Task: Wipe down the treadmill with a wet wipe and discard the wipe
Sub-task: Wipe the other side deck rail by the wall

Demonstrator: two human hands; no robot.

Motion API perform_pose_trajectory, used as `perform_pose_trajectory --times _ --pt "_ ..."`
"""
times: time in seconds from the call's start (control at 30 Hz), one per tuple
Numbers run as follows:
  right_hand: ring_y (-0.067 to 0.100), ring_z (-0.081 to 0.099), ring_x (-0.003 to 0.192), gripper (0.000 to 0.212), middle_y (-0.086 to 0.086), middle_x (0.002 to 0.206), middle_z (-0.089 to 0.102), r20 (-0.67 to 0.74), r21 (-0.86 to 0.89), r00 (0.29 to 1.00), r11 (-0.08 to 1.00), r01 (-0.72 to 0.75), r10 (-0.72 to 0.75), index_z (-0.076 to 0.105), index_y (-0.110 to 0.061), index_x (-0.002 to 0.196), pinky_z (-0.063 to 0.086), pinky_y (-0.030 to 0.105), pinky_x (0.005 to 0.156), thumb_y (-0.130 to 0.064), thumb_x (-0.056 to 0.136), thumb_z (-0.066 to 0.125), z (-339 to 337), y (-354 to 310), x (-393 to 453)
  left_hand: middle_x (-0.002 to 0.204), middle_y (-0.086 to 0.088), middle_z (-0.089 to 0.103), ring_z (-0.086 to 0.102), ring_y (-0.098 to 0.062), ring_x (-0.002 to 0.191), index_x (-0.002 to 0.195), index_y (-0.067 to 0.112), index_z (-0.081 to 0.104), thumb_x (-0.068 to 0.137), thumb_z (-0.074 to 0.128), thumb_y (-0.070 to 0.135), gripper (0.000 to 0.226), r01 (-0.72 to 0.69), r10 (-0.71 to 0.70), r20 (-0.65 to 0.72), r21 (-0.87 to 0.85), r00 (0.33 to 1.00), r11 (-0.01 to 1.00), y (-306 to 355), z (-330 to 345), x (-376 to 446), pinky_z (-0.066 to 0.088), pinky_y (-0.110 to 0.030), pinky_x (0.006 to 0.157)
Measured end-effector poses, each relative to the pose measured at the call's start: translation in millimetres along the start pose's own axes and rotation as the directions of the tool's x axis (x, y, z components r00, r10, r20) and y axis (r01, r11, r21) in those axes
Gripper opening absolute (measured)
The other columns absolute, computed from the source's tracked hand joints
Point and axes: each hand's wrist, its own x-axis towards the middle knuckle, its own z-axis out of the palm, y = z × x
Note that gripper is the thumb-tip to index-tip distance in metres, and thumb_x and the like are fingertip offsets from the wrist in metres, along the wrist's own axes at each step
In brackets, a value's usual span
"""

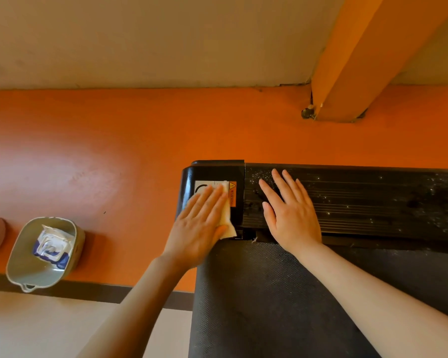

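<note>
Down at the end of the treadmill (pixel 347 202), both hands lie flat on its black end cover. The left hand (pixel 199 228) has its fingers straight and close together, pressing a pale wet wipe (pixel 226 218) onto the glossy corner cap — the wipe shows along the thumb side of the hand and past the fingertips, while the rest of it is hidden under the palm. Just beyond those fingertips sits a white sticker (pixel 204 186), and beside the wipe's far edge an orange warning label (pixel 232 193) runs lengthwise; the wipe overlaps the sticker's edge.

The right hand (pixel 291 213) rests next to the left, apart from it, fingers straight and slightly spread on the ribbed black panel. It holds nothing. Pale specks dot the panel around and beyond its fingertips, and more are scattered farther out to its right. Below both wrists, toward the person, lies the textured grey running belt (pixel 269 306), with the right forearm crossing over it.

Well off to the left of the left hand, a grey-green bin (pixel 21 264) stands on the orange floor (pixel 114 138) — a blue-and-white wipes packet (pixel 53 246) lies inside it. Beyond the right hand's fingertips, an orange post (pixel 352 60) rises from the floor by the wall.
</note>
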Motion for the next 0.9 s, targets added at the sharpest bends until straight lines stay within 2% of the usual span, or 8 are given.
perform_pose_trajectory --times 0.13,0.23,0.3,0.4,0.57,0.73,0.83,0.9 --pt "0.032 0.033 0.144 0.052 0.013 0.153 0.041 -0.012 -0.019 1.000 1.000 -0.002 0.002 0.050 -0.020 0.144 0.025 0.046 0.117 -0.039 0.100 0.029 2 -1 1 0.161 0.007 -0.013 -0.017 -0.005 0.147 0.154 0.024 -0.003 0.100 0.012 0.058 0.066 0.284 -0.290 0.033 -0.342 0.956 0.896 -17 -1 -5 -0.004 -0.026 0.121" --pt "0.032 0.034 0.144 0.052 0.013 0.153 0.042 -0.019 -0.019 1.000 1.000 -0.003 0.003 0.050 -0.020 0.143 0.027 0.048 0.116 -0.039 0.100 0.029 2 0 0 0.160 0.009 -0.018 -0.018 -0.006 0.147 0.156 0.025 -0.008 0.101 0.017 0.058 0.068 0.383 -0.391 0.089 -0.478 0.916 0.790 -28 -5 23 0.000 -0.030 0.120" --pt "0.031 0.033 0.144 0.052 0.013 0.153 0.041 -0.018 -0.014 1.000 1.000 -0.002 0.002 0.050 -0.020 0.144 0.029 0.049 0.116 -0.039 0.100 0.029 3 0 0 0.162 0.007 -0.011 -0.014 -0.011 0.149 0.157 0.024 -0.002 0.103 0.017 0.054 0.065 0.375 -0.374 0.084 -0.394 0.924 0.839 -35 -9 47 0.000 -0.032 0.118" --pt "0.030 0.031 0.146 0.051 0.012 0.154 0.039 -0.012 -0.008 1.000 1.000 0.008 -0.008 0.047 -0.020 0.145 0.029 0.049 0.117 -0.038 0.101 0.028 2 1 0 0.162 -0.003 0.020 0.010 -0.021 0.150 0.155 0.016 0.019 0.101 0.017 0.046 0.063 0.158 -0.154 0.037 -0.184 0.987 0.970 -26 -20 77 0.000 -0.035 0.118" --pt "0.028 0.028 0.147 0.050 0.011 0.156 0.037 -0.008 -0.008 1.000 1.000 0.014 -0.014 0.045 -0.021 0.147 0.026 0.047 0.118 -0.038 0.102 0.029 2 2 -1 0.156 -0.006 0.035 0.029 -0.023 0.144 0.152 0.012 0.030 0.105 0.035 0.033 0.051 -0.057 0.057 -0.003 -0.171 0.998 0.984 -5 -26 100 0.012 -0.029 0.116" --pt "0.028 0.029 0.146 0.051 0.011 0.155 0.038 -0.004 -0.021 1.000 1.000 0.001 -0.001 0.045 -0.022 0.146 0.026 0.046 0.118 -0.039 0.102 0.028 2 2 -1 0.150 -0.003 0.043 0.035 -0.022 0.141 0.149 0.017 0.036 0.099 0.016 0.056 0.066 0.062 -0.064 -0.004 -0.158 0.998 0.985 -46 -16 74 0.013 -0.037 0.117" --pt "0.029 0.031 0.146 0.051 0.011 0.154 0.040 -0.003 -0.026 1.000 1.000 -0.003 0.003 0.047 -0.022 0.145 0.026 0.046 0.117 -0.039 0.101 0.027 1 0 0 0.158 0.005 0.030 0.015 -0.019 0.149 0.153 0.027 0.025 0.097 0.008 0.062 0.069 0.178 -0.178 0.013 -0.173 0.984 0.969 -48 -8 66 0.001 -0.046 0.120" --pt "0.029 0.031 0.146 0.051 0.011 0.154 0.040 0.001 -0.016 1.000 1.000 -0.004 0.004 0.047 -0.022 0.145 0.027 0.047 0.118 -0.039 0.101 0.027 0 0 0 0.163 0.007 0.012 -0.005 -0.016 0.151 0.155 0.031 0.018 0.096 0.008 0.060 0.067 0.218 -0.219 0.015 -0.210 0.976 0.953 -36 -5 69 -0.006 -0.042 0.121"
